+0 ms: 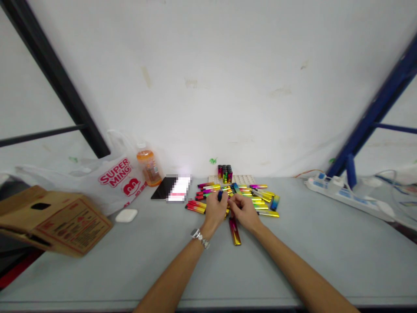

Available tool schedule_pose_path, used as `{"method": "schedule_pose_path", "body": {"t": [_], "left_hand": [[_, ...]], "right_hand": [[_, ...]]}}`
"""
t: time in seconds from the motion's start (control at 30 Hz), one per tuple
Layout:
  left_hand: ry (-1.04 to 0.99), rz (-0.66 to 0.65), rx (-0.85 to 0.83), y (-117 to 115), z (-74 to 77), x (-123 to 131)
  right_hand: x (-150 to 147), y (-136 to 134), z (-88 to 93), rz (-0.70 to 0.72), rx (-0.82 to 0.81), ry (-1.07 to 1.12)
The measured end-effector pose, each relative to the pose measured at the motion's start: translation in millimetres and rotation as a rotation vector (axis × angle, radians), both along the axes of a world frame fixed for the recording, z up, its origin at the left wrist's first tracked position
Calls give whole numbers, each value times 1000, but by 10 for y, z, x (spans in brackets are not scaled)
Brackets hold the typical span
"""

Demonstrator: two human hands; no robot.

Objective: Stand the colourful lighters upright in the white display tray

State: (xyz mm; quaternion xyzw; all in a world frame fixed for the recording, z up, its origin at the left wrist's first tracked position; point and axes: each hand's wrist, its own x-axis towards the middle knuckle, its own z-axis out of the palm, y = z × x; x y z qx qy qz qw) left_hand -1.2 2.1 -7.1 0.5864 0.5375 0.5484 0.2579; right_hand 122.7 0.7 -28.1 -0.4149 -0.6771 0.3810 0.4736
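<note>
A heap of shiny rainbow-coloured lighters (257, 198) lies on the grey table (312, 256) near the wall. My left hand (215, 211), with a watch on its wrist, is closed round a dark blue lighter (220, 195) at the near edge of the heap. My right hand (243, 211) is curled just beside it, fingertips pinched toward the same spot; what they grip is hidden. One red and gold lighter (234, 231) lies alone below my hands. Behind the heap, several lighters stand upright in a white tray (243, 178).
A phone (172, 188), an orange drink bottle (149, 166), a white plastic bag (107, 180), a small white earbud case (126, 215) and a cardboard box (55, 219) sit to the left. A white power strip (345, 193) lies at right. Shelf posts rise at both sides.
</note>
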Motion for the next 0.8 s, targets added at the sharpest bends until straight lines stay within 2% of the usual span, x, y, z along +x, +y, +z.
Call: {"method": "schedule_pose_path", "body": {"t": [0.5,0.63,0.8], "left_hand": [[5,-60,43,-61,-11,0],[-56,-33,116,-25,-30,-31],[-79,-27,90,52,-48,-115]], "right_hand": [[6,4,-1,29,2,26],[5,3,7,14,6,-1],[11,16,-26,24,-16,22]]}}
